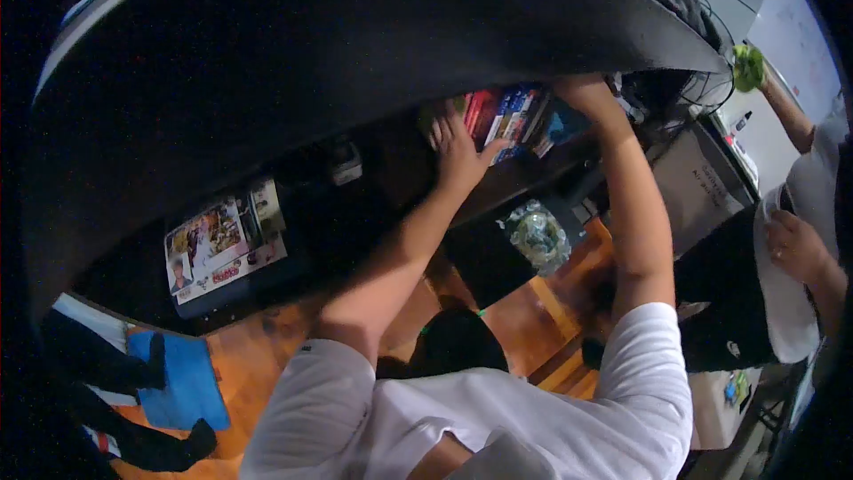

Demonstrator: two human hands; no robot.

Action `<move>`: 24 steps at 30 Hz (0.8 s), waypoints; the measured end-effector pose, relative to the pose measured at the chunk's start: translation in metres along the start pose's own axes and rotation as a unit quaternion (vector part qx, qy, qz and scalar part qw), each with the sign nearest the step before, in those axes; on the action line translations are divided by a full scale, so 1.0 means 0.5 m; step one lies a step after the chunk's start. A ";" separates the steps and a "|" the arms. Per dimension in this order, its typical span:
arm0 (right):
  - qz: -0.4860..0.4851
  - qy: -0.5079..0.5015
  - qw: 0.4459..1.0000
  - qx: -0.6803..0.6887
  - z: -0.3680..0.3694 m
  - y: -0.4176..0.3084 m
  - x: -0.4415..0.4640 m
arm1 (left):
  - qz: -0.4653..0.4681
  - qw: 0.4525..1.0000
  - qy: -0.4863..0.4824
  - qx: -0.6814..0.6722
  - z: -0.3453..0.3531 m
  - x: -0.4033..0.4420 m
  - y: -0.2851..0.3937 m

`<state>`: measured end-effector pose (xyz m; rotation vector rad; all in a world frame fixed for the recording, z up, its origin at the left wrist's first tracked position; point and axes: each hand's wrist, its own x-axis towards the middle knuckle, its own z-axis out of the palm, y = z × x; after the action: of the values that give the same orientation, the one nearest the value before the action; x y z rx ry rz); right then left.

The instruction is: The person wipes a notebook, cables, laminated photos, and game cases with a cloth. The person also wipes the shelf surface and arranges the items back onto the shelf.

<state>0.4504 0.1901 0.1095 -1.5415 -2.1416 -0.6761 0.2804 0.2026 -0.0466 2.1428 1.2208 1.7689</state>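
Observation:
A row of slim, upright cases with red, blue and white spines [506, 117] stands on a dark shelf under a black overhang. My left hand [458, 149] lies against the left end of this row, fingers spread on the red cases and thumb stretched toward the lower part of the blue and white ones. At the row's right end, my right hand [582, 93] reaches up under the overhang's edge. Its fingers are hidden there, so what they touch does not show. Just below that hand is a blue item [562, 127], too unclear to name.
The black overhang [355, 44] spans the top. Left on the shelf lies a laptop-like flat item with pictures [218, 240]. A clear plastic bag [538, 238] sits below the row. Another person [800, 240] stands at right, holding something green [748, 68]; someone's feet [191, 444] show lower left.

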 end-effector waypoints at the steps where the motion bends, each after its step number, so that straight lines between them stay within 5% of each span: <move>1: 0.002 0.065 0.997 0.045 0.005 -0.008 -0.029 | -0.006 1.000 -0.002 0.011 0.000 0.001 0.001; 3: 0.059 0.198 0.960 0.187 0.022 -0.042 -0.067 | -0.024 0.999 -0.005 0.033 0.000 -0.003 0.006; 4: 0.133 0.133 0.960 0.209 0.027 -0.092 -0.082 | -0.030 0.999 -0.008 0.038 -0.003 -0.003 0.006; 6: 0.005 0.276 0.955 0.105 0.085 -0.121 -0.073 | -0.040 0.998 -0.018 0.049 -0.007 0.002 0.008; 9: 0.166 0.190 0.928 0.275 0.074 -0.127 -0.118 | -0.017 0.999 0.015 0.022 -0.012 0.003 0.017; 14: 0.356 0.456 0.667 0.469 0.177 -0.154 -0.282 | 0.032 0.999 0.030 -0.007 -0.032 0.004 0.042; 16: 0.424 0.478 0.409 0.652 0.117 -0.192 -0.317 | 0.044 0.999 0.022 0.010 -0.036 0.006 0.053; 20: 0.457 0.423 0.170 0.764 0.170 -0.158 -0.411 | 0.118 0.992 0.011 0.048 -0.048 0.027 0.070; 21: 0.451 0.415 0.136 0.778 0.172 -0.150 -0.419 | 0.150 0.987 0.012 0.050 -0.054 0.034 0.074; 24: 0.384 0.414 0.180 0.805 0.155 -0.152 -0.435 | 0.173 0.979 -0.082 0.064 -0.101 0.062 0.092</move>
<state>0.4398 0.0532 -0.0910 -0.2648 -0.0731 0.8833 0.2601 0.1713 0.0186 2.6523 0.9954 1.6212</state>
